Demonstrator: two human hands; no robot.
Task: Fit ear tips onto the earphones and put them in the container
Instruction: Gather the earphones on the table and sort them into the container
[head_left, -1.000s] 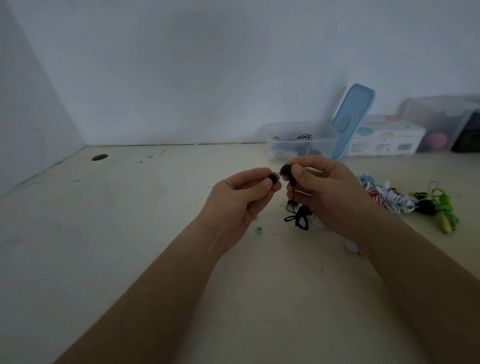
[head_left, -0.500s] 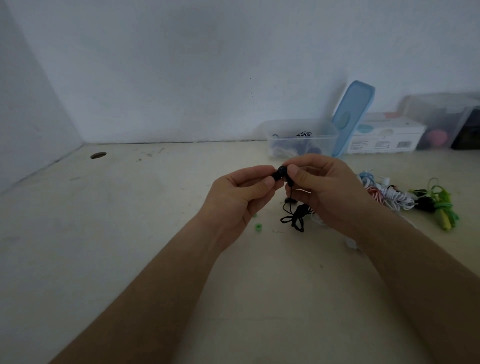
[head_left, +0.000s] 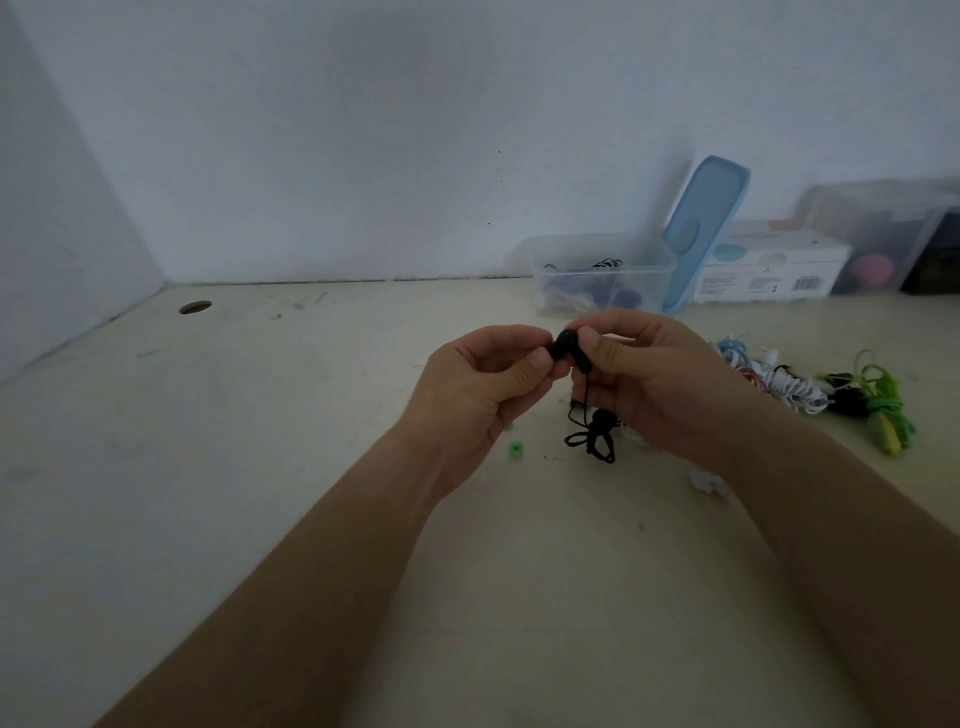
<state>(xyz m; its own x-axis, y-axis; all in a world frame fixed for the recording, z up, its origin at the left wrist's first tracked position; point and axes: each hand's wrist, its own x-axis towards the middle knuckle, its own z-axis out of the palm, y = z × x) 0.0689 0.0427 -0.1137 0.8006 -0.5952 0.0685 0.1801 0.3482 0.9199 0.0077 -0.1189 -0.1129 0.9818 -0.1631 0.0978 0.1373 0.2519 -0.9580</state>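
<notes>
Fitting | left hand (head_left: 483, 384) pinches ear tip (mostly hidden) onto black earbud (head_left: 566, 345) pinched by right hand (head_left: 654, 379) | push straight, roll rim evenly | container (head_left: 597, 275) at 1 o'clock.

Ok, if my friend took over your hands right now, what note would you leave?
Left hand: pinches a black ear tip against the black earbud.
Right hand: grips that earbud; its coiled cable hangs below.
Clear container: open by the wall, blue lid propped beside it, earphones inside.
Done: tip meets earbud; seated or not, cannot tell.
To do: finish this pair, box it, then the bundled earphones at right; a green ear tip lies loose on the table.
</notes>
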